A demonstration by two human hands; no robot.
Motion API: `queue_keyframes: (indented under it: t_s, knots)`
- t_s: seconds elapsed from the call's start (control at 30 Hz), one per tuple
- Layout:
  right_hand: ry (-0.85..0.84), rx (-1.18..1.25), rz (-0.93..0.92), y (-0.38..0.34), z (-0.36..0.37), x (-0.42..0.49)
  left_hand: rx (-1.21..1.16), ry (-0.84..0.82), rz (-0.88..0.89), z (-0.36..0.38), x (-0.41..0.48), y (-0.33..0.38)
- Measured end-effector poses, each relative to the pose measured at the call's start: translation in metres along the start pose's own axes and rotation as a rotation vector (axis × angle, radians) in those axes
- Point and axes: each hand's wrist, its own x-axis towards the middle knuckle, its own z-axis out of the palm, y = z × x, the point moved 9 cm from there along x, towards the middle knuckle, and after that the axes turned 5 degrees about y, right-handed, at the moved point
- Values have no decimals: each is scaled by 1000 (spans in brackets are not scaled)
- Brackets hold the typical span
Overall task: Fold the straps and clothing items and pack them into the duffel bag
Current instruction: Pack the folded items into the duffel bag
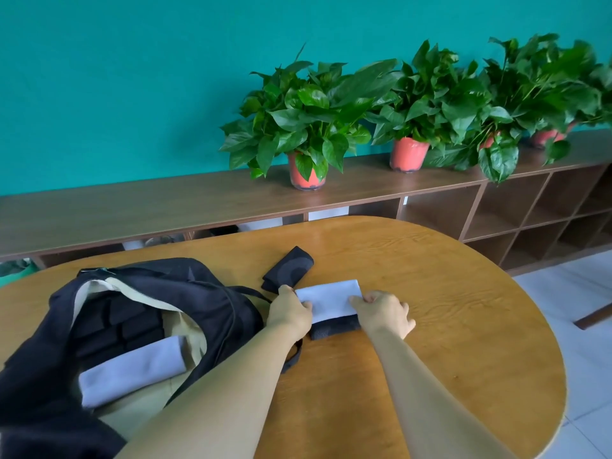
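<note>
One cloth (132, 369) lies in the open bag (212, 303) at the left, while the left hand (289, 311) and right hand (385, 311) pinch a folded pile (331, 301) beside it, and a dark roll (288, 268) waits just beyond.

A wooden table (447, 293) with a rounded right end carries three things. An open black duffel bag (205, 293) sprawls over its left part, reaching the near edge, with one strap (293, 354) trailing onto the wood. Near the middle lies a light folded cloth (331, 298) stacked on a dark folded piece (334, 327). Just beyond, toward the far edge, sits a dark folded cloth (289, 268)
</note>
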Motion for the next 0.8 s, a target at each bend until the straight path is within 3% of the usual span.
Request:
queue_keyframes:
  t_s: [0.2,0.4,0.63,0.8]
  knots:
    - [47,0,-41,-7,-8,-4,-6,101,20,-19,-1,3]
    - [39,203,-37,-15,-24,-21,-154,93,32,-38,-14,18]
    - [-72,552,-26,-37,-41,-47,-461,-16,32,-67,-34,28]
    - [-263,574,-10,-73,-28,-89,-506,-8,-7,-126,-50,-11]
